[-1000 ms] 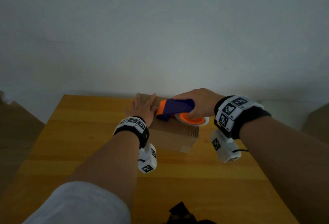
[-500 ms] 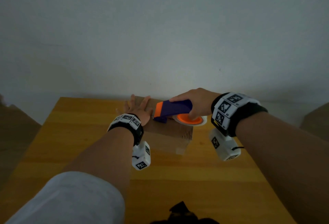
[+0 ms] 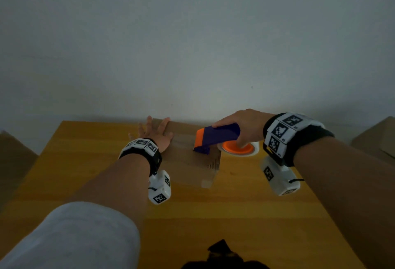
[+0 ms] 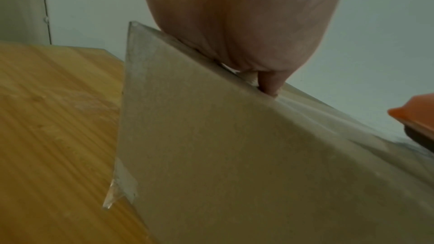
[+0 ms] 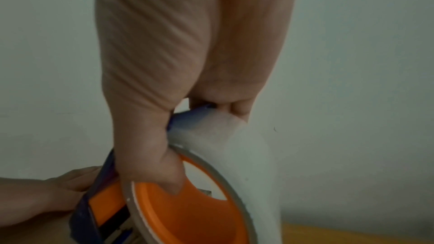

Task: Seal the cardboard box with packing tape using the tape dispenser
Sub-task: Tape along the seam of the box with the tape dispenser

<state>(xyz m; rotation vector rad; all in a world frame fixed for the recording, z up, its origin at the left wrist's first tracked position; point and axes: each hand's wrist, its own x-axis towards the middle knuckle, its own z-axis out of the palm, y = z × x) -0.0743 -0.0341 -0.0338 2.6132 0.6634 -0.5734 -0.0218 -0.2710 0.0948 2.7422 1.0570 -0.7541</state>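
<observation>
A brown cardboard box [image 3: 192, 166] lies on the far part of the wooden table [image 3: 85, 161], with clear tape along its top. My left hand [image 3: 157, 135] lies flat on the box's left end, fingers spread and straight; its palm [image 4: 234, 25] presses the box top [image 4: 223, 155]. My right hand [image 3: 241, 123] grips the purple and orange tape dispenser [image 3: 215, 138], whose nose touches the box top near its right end. The tape roll [image 3: 239, 151] hangs past the box's right edge. In the right wrist view my fingers curl round the dispenser [image 5: 164, 201].
A white wall [image 3: 192, 44] stands right behind the table. Brown furniture [image 3: 376, 138] shows at the right edge and another piece [image 3: 12, 161] at the left. A loose tape tab [image 4: 117, 192] sticks out at the box's lower corner.
My right hand has drawn the dispenser to the right along the box top, away from my left hand. The left hand stays flat on the box's left end.
</observation>
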